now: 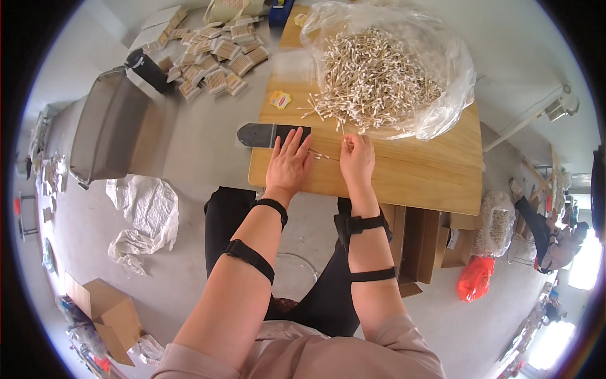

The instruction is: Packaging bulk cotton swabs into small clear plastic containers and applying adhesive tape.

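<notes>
My left hand lies flat with its fingers stretched over a dark, round-ended flat sleeve, which sticks out past the table's left edge. A few loose cotton swabs rest on the wood between my two hands, close by the left fingers. My right hand is closed in a pinch at the near edge of the pile, and a thin swab shows at its fingertips. Beyond it, a large heap of cotton swabs spills from an opened clear plastic bag.
A small yellow-and-white label lies on the wooden table. Many packed swab bundles are piled on a grey surface at the far left, beside a black cylinder. Cardboard boxes stand under the table's right side.
</notes>
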{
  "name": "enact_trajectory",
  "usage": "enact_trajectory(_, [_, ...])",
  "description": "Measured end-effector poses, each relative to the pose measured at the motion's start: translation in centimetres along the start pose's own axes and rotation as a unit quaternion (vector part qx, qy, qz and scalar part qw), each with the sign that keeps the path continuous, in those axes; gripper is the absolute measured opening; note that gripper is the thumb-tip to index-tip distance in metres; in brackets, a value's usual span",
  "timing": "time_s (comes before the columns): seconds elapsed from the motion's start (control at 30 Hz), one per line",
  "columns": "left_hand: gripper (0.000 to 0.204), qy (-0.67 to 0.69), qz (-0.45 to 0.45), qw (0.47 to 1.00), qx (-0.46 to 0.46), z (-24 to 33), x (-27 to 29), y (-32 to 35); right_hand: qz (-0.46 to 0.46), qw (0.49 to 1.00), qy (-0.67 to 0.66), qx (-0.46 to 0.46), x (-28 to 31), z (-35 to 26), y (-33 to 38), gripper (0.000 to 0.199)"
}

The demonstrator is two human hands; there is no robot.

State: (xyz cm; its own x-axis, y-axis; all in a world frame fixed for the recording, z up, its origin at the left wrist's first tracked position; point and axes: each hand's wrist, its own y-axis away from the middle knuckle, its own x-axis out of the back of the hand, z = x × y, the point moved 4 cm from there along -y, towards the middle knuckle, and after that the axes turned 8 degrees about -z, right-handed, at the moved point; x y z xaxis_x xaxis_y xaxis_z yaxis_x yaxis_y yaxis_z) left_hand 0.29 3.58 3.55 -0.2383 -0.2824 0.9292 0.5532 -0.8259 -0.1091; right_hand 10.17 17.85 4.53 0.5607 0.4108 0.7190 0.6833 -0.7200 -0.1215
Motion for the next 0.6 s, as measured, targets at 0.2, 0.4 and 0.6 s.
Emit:
enact_trajectory(0.2, [0.043, 0.003, 0.018, 0.999, -0.027, -0.2, -0.6, 0.0, 0.005, 0.995, 0.084, 0.043, -1.0, -1.4, -1.4, 0.022])
enact_trajectory(0.4, [0.045, -0.001, 0.025, 0.999, -0.026, -0.2, -0.6, 0.2, -0.023, 0.991, 0.116, 0.063, -1.5, -2.1, -1.1, 0.026])
enact_trajectory(0.6, [0.049, 0.023, 0.025, 0.999, -0.017, -0.3, -0.3, 0.2, -0.084, 0.991, 0.103, 0.027, -1.8, -2.3, 0.8, 0.026])
